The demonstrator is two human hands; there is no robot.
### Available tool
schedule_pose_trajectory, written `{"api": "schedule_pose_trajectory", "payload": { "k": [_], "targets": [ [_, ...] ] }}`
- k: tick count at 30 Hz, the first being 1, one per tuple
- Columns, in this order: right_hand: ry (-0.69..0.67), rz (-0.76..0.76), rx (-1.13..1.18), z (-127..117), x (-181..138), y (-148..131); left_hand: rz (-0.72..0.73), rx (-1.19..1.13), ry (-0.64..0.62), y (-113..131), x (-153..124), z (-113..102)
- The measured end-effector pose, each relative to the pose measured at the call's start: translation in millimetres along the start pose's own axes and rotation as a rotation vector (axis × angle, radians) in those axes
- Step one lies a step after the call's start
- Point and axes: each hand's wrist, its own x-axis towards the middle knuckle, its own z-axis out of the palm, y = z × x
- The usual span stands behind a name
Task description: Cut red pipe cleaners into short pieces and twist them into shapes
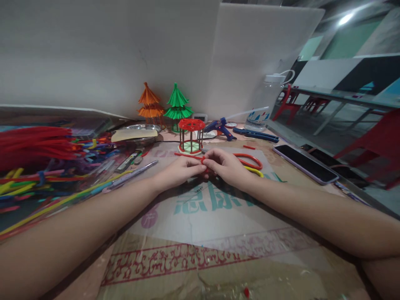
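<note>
Over the middle of the work sheet, my left hand (183, 171) and my right hand (226, 168) meet with fingers closed. Pinched between their fingertips is a red pipe cleaner (203, 159), mostly hidden by the fingers. Just behind the hands stands a small pavilion frame (191, 135) with a red top ring, dark posts and a pale green base. A red strand (187, 155) lies in front of that base. Beside my right hand are a curved red pipe cleaner (254, 159) and a yellow one (256, 171).
An orange tiered roof model (149, 102) and a green one (178, 104) stand at the back. Nearby are a blue glue gun (220, 127), blue pliers (256, 134), a bottle (261, 104) and a phone (304, 163). Heaped pipe cleaners (37, 146) fill the left.
</note>
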Motion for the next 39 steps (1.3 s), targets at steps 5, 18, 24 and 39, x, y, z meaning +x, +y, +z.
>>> {"api": "schedule_pose_trajectory", "payload": {
  "k": [5,18,24,39],
  "targets": [
    [-0.011,0.048,0.115,1.9,0.5,1.4,-0.004,-0.092,-0.022,-4.6,2.0,-1.6],
    [-0.005,-0.005,0.038,0.9,-0.4,3.0,0.003,-0.08,-0.046,-4.7,2.6,-2.3],
    [-0.005,-0.001,0.006,-0.2,0.1,7.8,0.016,-0.062,-0.053,-5.2,2.5,-3.1],
    [-0.048,0.036,0.053,0.2,0.5,1.7,0.059,0.026,-0.04,-4.2,2.0,1.3]
  ]
}}
